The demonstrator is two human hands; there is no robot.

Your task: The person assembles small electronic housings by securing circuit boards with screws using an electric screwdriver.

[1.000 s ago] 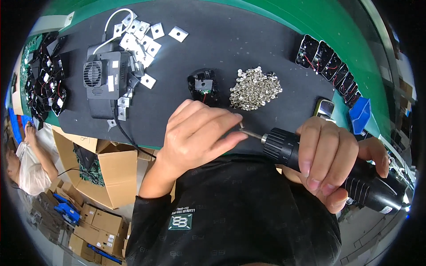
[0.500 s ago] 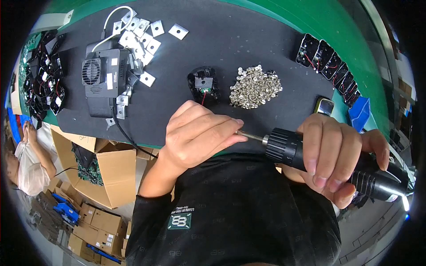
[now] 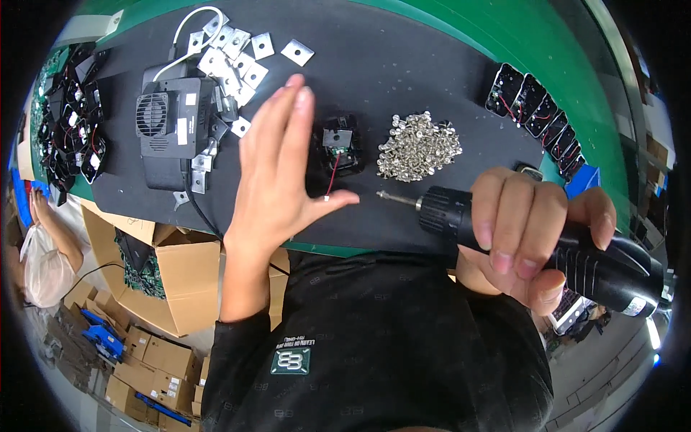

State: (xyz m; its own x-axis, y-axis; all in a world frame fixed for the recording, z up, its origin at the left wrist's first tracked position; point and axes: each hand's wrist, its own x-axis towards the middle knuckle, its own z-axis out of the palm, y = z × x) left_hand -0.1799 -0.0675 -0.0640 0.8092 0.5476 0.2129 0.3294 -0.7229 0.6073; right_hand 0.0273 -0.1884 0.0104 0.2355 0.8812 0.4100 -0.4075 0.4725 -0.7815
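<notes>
In my right hand (image 3: pixel 522 230) is a black electric screwdriver (image 3: pixel 445 214), its fingers wrapped around the body. Its bit points left and carries a small screw (image 3: pixel 382 194) at the tip. My left hand (image 3: pixel 270 169) is open and empty, fingers stretched away from me and thumb out toward the bit. Just right of its fingers lies a small black housing (image 3: pixel 349 160), with a square metal plate (image 3: pixel 337 138) on it and a red wire trailing toward my thumb. Beyond the bit is a heap of silver screws (image 3: pixel 419 147).
Loose metal plates (image 3: pixel 253 75) lie scattered at the far left beside a black fan unit (image 3: pixel 169 119) with cables. Black housings (image 3: pixel 75 122) pile up at the left edge; more stand in a row (image 3: pixel 536 108) at the right. Below the table is an open cardboard box (image 3: pixel 188 284).
My left hand has let go near the bit, opened, and moved left and away from me. The screwdriver has shifted slightly left and away, and a screw now shows at its tip.
</notes>
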